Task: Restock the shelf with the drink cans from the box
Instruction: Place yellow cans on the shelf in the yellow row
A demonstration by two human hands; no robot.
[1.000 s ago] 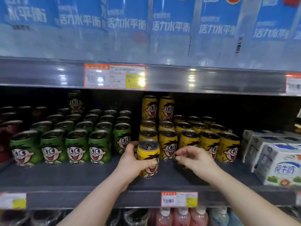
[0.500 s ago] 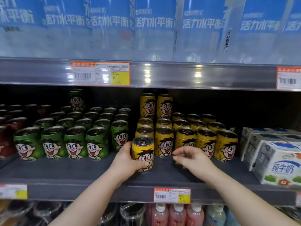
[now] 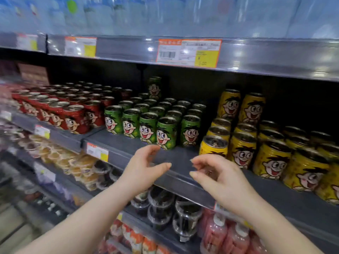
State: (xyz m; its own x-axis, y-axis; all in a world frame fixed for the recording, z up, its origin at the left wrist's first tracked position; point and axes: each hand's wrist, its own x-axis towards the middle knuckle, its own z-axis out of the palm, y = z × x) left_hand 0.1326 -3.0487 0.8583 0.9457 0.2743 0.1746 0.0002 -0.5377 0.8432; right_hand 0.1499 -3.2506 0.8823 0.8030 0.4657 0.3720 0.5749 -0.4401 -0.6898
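Observation:
The yellow can (image 3: 212, 145) I just handled stands upright at the front left of the yellow cans (image 3: 271, 156) on the grey shelf (image 3: 183, 158). Green cans (image 3: 146, 125) fill the middle of that shelf and red cans (image 3: 73, 114) the left section. My left hand (image 3: 145, 165) and my right hand (image 3: 218, 176) hover in front of the shelf edge, both empty, with fingers loosely curled. My right hand hides the lower part of the front yellow can. The box is not in view.
Above runs a shelf rail with price tags (image 3: 189, 53) and blue-wrapped bottle packs. Below are clear cups of dark jelly (image 3: 165, 208), pink bottles (image 3: 225, 235) and packs of yellow fruit cups (image 3: 77, 165). Two yellow cans (image 3: 240, 105) are stacked at the back.
My left hand has let go of the yellow can, which now stands on the shelf. Both hands have drawn back toward me, and my view has swung to the left.

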